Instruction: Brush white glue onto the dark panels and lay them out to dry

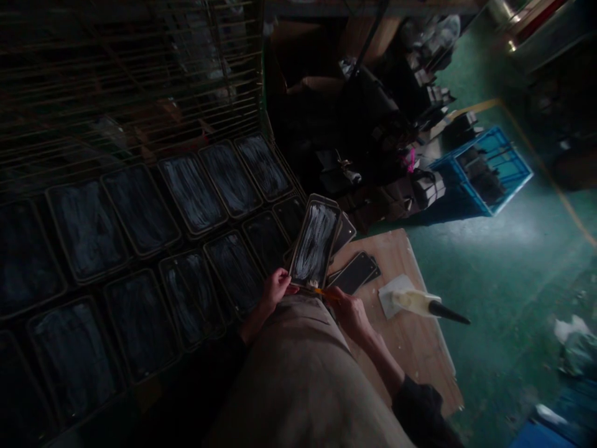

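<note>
My left hand [276, 287] grips the near end of a dark rectangular panel [316, 242] streaked with white paste, holding it tilted up over my lap. My right hand [349, 308] is closed on a small orange-handled brush [321, 291], whose tip touches the panel's near edge. Both hands sit just above my tan apron [298, 373].
Many similar coated panels [186, 193] lie in rows on a wire rack [116, 93] to the left. A wooden board [410, 336] on the right holds more dark panels [354, 272] and a squeeze bottle [424, 303] on white paper. A blue crate [485, 168] stands on the green floor.
</note>
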{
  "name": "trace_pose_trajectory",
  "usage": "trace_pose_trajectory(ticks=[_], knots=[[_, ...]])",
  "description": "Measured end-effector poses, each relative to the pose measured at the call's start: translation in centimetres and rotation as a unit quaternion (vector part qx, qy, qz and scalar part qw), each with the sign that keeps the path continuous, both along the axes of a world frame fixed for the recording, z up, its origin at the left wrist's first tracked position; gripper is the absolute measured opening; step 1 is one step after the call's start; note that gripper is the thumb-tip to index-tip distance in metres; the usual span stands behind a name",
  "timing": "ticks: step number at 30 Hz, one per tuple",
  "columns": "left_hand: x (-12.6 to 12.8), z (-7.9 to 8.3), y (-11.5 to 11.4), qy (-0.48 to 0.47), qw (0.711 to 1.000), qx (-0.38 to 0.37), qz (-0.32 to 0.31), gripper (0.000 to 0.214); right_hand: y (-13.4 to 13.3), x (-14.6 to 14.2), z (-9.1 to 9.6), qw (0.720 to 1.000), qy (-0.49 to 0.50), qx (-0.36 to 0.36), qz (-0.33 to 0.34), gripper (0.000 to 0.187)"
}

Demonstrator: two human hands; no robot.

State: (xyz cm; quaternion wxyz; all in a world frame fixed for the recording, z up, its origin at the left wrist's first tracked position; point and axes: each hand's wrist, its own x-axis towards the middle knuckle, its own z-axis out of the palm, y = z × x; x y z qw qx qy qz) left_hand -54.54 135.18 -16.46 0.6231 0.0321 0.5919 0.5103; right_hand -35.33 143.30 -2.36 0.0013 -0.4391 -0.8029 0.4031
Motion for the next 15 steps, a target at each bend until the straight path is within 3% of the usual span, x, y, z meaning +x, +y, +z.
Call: trace_pose_trajectory(ticks=[3, 9, 12, 15], knots=[[-0.1, 0.2, -0.1, 0.005, 1.0, 0.01, -0.01, 0.031, -0.6, -0.7, -0.3, 0.994, 0.065, -0.04, -0.074, 0.027], [-0.1, -0.3, 0.1, 0.055, 0.998, -0.005, -0.033, 0.03, -0.4, -0.5, -3.0, 0.978, 0.115, -0.094, -0.147, 0.03], [0.1, -0.5, 0.2, 0.064, 0.997, -0.004, -0.042, 0.027, 1.1, 0.3, -3.3, 0.969, 0.121, -0.065, -0.205, 0.031], [0.0, -0.3, 0.4, 0.071, 0.996, -0.011, -0.043, 0.025, 3.8, 0.2, -3.0, 0.965, 0.119, 0.016, -0.234, 0.031]])
